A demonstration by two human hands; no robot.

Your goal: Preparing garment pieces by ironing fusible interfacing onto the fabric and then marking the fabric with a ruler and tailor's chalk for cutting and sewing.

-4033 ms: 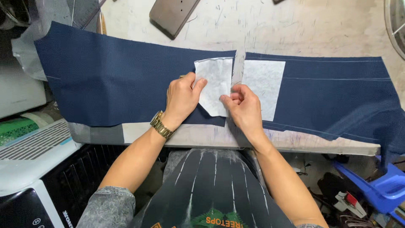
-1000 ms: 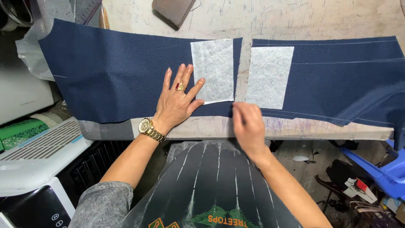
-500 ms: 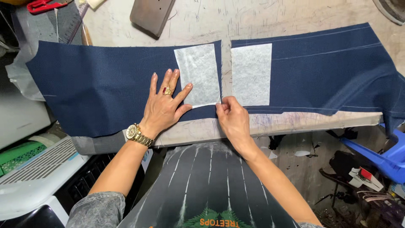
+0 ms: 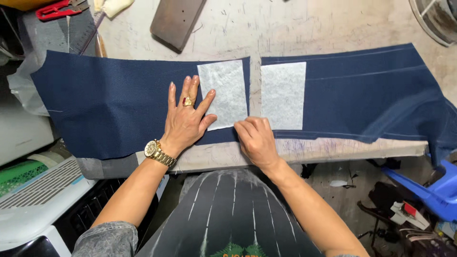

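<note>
Two navy fabric pieces lie side by side on a worn table: the left piece (image 4: 109, 104) and the right piece (image 4: 371, 100). Each carries a white interfacing rectangle near the gap, one on the left (image 4: 223, 93) and one on the right (image 4: 283, 95). My left hand (image 4: 183, 121), with a gold watch and a ring, lies flat with spread fingers on the left piece, touching the left rectangle's edge. My right hand (image 4: 254, 138) pinches the lower right corner of the left piece, fingers curled.
A brown flat block (image 4: 177, 21) and red scissors (image 4: 57, 9) lie at the back of the table (image 4: 285, 28). White and green appliances (image 4: 33, 190) stand at the lower left. A blue plastic stool (image 4: 428, 185) and clutter sit on the floor at right.
Four seconds ago both hands were handling the left white rectangle. My left hand has since flattened on the navy fabric, and my right hand moved to the fabric's lower corner.
</note>
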